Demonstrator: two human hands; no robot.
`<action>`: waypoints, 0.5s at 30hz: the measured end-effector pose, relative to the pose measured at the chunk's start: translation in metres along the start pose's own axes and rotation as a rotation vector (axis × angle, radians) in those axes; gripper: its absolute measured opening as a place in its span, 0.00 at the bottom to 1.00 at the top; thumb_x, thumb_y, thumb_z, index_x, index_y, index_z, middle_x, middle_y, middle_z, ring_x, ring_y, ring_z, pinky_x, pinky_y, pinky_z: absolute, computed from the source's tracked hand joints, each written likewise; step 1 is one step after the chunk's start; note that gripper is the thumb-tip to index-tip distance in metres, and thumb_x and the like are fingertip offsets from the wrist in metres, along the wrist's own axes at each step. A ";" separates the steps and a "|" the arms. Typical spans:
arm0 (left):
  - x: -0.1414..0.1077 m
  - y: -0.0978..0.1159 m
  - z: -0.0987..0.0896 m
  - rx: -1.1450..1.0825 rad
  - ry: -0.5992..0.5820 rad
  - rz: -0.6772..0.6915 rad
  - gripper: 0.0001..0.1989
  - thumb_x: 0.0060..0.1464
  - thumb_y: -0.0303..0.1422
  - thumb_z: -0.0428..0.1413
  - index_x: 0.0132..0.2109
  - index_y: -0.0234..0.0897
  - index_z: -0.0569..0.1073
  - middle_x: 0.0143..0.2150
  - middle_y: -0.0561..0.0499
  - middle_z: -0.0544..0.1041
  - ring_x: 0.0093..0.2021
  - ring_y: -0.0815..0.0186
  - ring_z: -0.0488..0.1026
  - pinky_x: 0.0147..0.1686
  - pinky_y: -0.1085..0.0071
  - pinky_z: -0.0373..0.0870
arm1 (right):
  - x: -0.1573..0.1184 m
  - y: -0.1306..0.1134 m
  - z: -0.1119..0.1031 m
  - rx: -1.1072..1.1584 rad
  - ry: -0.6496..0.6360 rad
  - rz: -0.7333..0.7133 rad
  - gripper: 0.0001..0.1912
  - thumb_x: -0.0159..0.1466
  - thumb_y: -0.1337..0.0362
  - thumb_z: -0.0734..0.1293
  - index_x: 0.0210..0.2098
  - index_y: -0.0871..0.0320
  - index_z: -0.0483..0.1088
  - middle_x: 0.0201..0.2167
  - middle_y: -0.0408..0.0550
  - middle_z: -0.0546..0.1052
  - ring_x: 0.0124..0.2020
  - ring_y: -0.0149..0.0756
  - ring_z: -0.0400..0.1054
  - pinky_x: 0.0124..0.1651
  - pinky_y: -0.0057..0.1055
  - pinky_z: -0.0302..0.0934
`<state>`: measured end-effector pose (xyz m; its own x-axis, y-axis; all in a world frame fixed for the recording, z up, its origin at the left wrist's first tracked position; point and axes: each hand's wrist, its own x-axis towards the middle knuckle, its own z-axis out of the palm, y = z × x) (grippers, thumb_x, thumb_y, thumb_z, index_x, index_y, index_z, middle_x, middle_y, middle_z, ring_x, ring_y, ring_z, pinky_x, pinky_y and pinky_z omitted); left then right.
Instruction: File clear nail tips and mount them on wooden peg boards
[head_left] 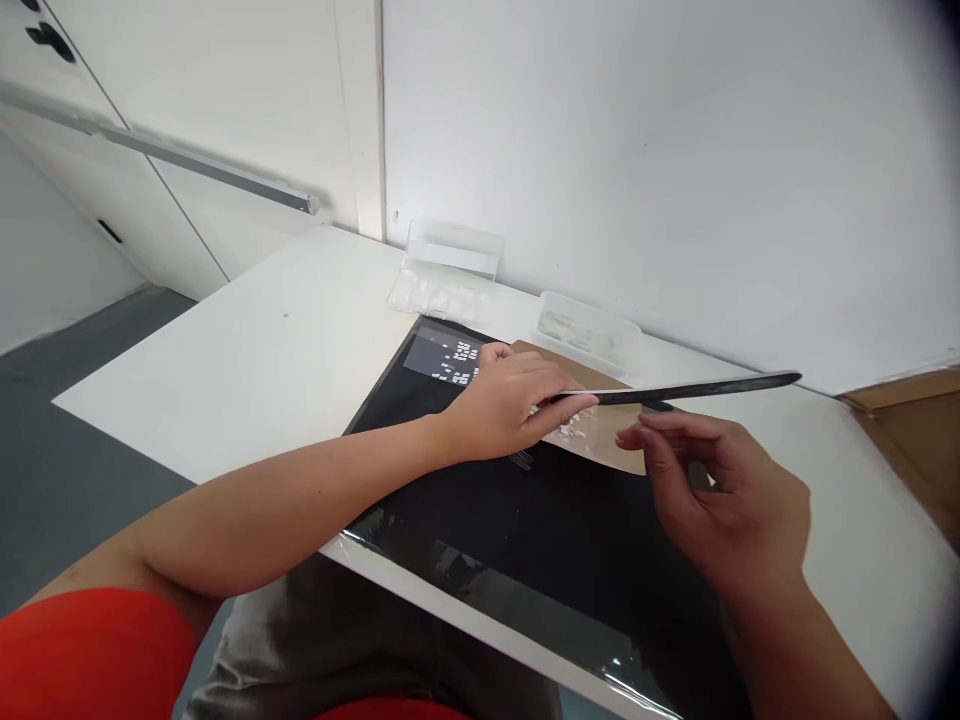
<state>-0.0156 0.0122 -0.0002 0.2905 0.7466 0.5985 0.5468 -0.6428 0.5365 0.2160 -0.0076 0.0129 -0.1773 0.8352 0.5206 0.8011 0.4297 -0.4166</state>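
My left hand (510, 405) is closed on one end of a thin flat piece with a dark edge (697, 388). The piece is seen almost edge-on, raised above the table and pointing right. Just below its far half is my right hand (735, 500), with thumb and forefinger pinched together; whatever they hold, if anything, is too small to make out. Beneath the hands lies a brown sheet (630, 455) with small white bits on it. A clear sheet with small white pieces (442, 358) rests left of my left hand. Both sheets lie on a black mat (525, 540).
The white table (277, 350) stands against a white wall. At the back are a clear plastic box (454, 250), a clear bag (439, 292) and a shallow translucent tray (589, 330). A brown cardboard box (907, 440) is at the right edge.
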 end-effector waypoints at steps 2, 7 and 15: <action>0.000 0.001 0.000 -0.063 -0.028 0.004 0.19 0.73 0.40 0.51 0.34 0.38 0.77 0.33 0.54 0.82 0.37 0.67 0.75 0.48 0.62 0.56 | 0.000 -0.004 0.002 0.047 0.048 0.052 0.13 0.70 0.51 0.66 0.48 0.51 0.74 0.35 0.45 0.83 0.37 0.42 0.79 0.34 0.36 0.68; 0.001 0.001 0.001 -0.182 -0.071 0.012 0.20 0.72 0.39 0.51 0.31 0.39 0.76 0.31 0.55 0.81 0.35 0.67 0.77 0.46 0.65 0.63 | -0.002 -0.008 0.008 0.135 0.129 0.180 0.15 0.69 0.50 0.69 0.47 0.53 0.74 0.36 0.47 0.83 0.38 0.43 0.80 0.41 0.39 0.72; 0.002 -0.004 0.001 -0.121 -0.032 0.138 0.19 0.71 0.38 0.51 0.32 0.39 0.76 0.29 0.52 0.80 0.33 0.66 0.76 0.41 0.67 0.69 | -0.005 0.001 0.018 0.209 0.108 0.127 0.11 0.69 0.53 0.69 0.44 0.52 0.74 0.36 0.46 0.82 0.38 0.42 0.80 0.42 0.40 0.74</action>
<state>-0.0163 0.0161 -0.0019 0.3821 0.6533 0.6536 0.4018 -0.7543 0.5191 0.2074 -0.0053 -0.0035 -0.0117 0.8502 0.5263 0.6757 0.3947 -0.6226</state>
